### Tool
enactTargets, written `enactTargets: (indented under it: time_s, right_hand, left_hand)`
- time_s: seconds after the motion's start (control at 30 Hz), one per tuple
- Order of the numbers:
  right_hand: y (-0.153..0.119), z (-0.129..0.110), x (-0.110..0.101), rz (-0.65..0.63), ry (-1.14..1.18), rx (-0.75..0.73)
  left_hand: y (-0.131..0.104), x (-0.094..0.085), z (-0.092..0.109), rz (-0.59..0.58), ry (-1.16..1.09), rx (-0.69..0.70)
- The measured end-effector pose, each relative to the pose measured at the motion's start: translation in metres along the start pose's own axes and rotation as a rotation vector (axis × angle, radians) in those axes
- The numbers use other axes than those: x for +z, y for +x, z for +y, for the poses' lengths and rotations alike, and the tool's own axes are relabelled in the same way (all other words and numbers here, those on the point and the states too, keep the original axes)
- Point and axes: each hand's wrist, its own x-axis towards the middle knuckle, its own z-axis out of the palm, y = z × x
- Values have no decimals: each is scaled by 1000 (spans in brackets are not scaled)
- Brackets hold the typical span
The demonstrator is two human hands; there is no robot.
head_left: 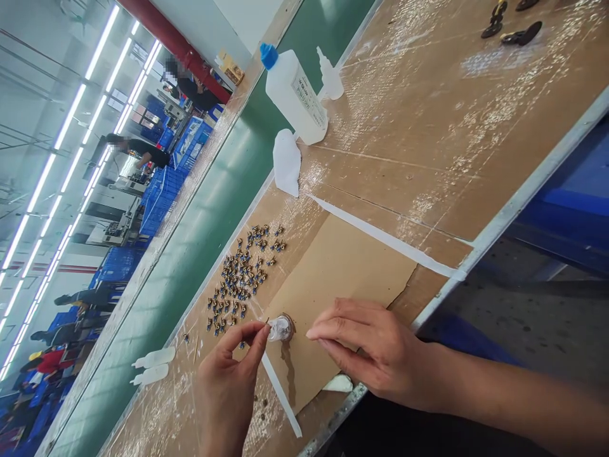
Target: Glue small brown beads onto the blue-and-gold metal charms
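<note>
My left hand (228, 387) pinches a tiny dark part (266, 321) between thumb and forefinger, right beside a small clear round container (280, 328) that stands on a torn cardboard sheet (333, 266). My right hand (375, 352) rests on the cardboard just right of the container, fingers stretched flat and together, holding nothing that I can see. Several small blue-and-gold parts (240, 279) lie spread on the brown bench (428, 127) beyond my left hand.
A white bottle with a blue cap (295, 92), a small clear dropper bottle (330, 76) and a white rag (287, 162) lie farther off. Two small dropper bottles (152, 367) lie at the left. The metal bench edge (499, 222) runs on the right. People work by blue crates (162, 190) behind.
</note>
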Motion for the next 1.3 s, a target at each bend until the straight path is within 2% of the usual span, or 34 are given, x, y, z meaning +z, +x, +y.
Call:
enactTargets:
  time_s: [0.27,0.4,0.5,0.67,0.73,0.8,1.0,1.17,1.3]
  right_hand:
    - [1,1,0,1,21,-8]
    - [0,1,-2,-4,31,-3]
    - [-1,0,-4,-1,31,16]
    - [-4,-1,-3,-34,6,39]
    - [-7,-3,2,-71,-27,6]
    - [-10,-5,10,-114,-52,-45]
    - [-14,-8,27,-178,-54,-72]
    - [-15,-4,25,-157,-73,-30]
    - [-14,-3,19,-189,-101,-24]
  left_hand:
    - [-1,-1,4,-5,-42,10]
    - [-15,-11,1,0,-248,-57]
    - [-33,-17,-18,84,-427,-193]
    - [-65,-7,-75,329,-670,-459]
    - [-77,1,-92,365,-703,-509]
    - [-86,8,-100,356,-701,-521]
    - [-90,17,-96,294,-722,-526]
    - [-83,14,-92,209,-649,-511]
    - [-84,15,-91,260,-651,-484]
